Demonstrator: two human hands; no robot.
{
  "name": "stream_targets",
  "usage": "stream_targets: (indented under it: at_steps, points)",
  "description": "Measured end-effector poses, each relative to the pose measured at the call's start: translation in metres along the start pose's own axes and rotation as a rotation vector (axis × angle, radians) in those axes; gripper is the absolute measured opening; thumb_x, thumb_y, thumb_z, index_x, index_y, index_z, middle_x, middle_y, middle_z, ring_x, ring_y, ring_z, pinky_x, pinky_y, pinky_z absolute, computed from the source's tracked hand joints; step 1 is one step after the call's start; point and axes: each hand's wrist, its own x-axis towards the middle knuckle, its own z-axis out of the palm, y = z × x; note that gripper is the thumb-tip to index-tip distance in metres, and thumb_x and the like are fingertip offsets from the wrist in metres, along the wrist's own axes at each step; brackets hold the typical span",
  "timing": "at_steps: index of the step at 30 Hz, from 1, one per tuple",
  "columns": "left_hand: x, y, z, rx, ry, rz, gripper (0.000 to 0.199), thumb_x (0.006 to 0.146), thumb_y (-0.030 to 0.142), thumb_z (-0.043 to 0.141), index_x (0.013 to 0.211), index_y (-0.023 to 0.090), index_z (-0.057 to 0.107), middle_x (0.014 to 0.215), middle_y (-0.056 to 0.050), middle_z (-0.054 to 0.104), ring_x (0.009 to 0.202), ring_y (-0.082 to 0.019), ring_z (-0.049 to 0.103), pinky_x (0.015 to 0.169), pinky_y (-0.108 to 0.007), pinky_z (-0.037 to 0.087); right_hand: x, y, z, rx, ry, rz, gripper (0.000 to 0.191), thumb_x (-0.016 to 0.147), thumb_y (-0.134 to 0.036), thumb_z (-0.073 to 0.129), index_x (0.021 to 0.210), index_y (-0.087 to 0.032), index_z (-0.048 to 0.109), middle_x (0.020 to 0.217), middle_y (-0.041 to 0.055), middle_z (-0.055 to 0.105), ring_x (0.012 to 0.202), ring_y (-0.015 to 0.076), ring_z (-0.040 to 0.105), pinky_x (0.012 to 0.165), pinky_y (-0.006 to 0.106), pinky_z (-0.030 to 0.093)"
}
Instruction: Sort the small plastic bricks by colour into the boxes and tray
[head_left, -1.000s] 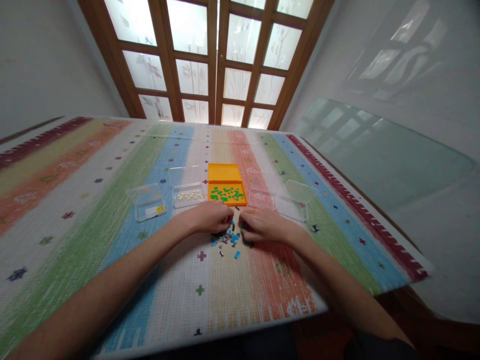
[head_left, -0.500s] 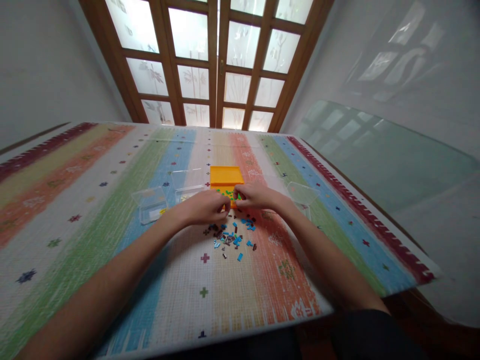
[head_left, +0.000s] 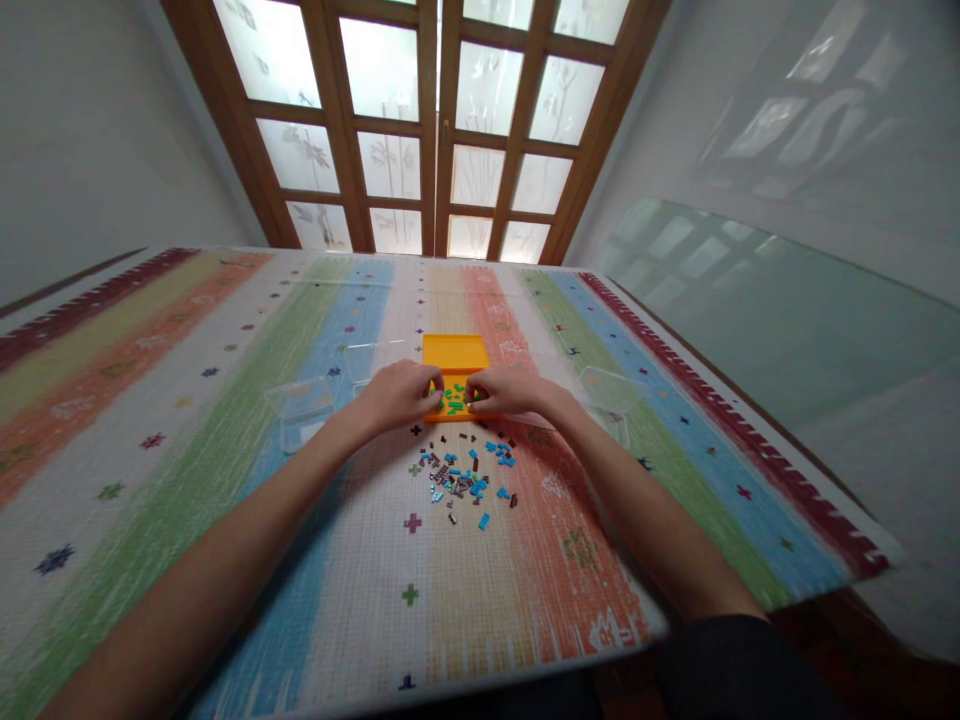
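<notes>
An orange box (head_left: 456,351) lies open with its lid side away from me. Small green building bricks (head_left: 454,406) are scattered in its near half. My left hand (head_left: 405,391) is over the left side of that half, thumb and fingertips pinched together. Over the right side is my right hand (head_left: 504,390), also in a pinch. Anything between the fingertips of either hand is too small to make out. Nearer to me, a loose spread of blue bricks (head_left: 477,487) and dark brown bricks (head_left: 442,472) lies on the striped tablecloth (head_left: 360,580).
A clear plastic box (head_left: 300,412) with its lid raised stands to the left, and another clear box (head_left: 360,360) is partly behind my left hand. On the right, a clear box (head_left: 611,395) sits beyond my forearm. Wood-framed glass doors (head_left: 435,130) rise behind the table.
My left hand has moved from the brick pile's far edge up and left to the box's left side. More green bricks show now. My right hand stays at the box's right side.
</notes>
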Motion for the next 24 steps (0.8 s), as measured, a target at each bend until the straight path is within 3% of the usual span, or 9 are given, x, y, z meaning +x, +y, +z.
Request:
stream_targets:
  at_steps: [13, 24]
  points:
    - [0.01, -0.007, 0.012, 0.019, 0.053, -0.07, 0.026, 0.091, 0.028, 0.055, 0.1, 0.017, 0.077, 0.076, -0.006, 0.076, 0.067, -0.018, 0.064, 0.063, -0.027, 0.041, -0.005, 0.01, -0.009, -0.095, 0.092, 0.008, 0.034, 0.089, -0.015, 0.062, 0.119, -0.017, 0.077, 0.099, 0.0106, 0.077, 0.082, 0.0188, 0.064, 0.068, 0.028, 0.038]
    - [0.01, -0.006, 0.02, 0.068, 0.054, -0.167, 0.026, 0.09, 0.028, 0.059, 0.097, 0.018, 0.082, 0.082, -0.012, 0.078, 0.078, -0.025, 0.07, 0.067, -0.03, 0.047, 0.004, 0.004, 0.006, -0.091, 0.189, -0.027, 0.039, 0.097, -0.018, 0.053, 0.132, -0.022, 0.072, 0.11, 0.013, 0.078, 0.091, 0.0203, 0.067, 0.072, 0.03, 0.038]
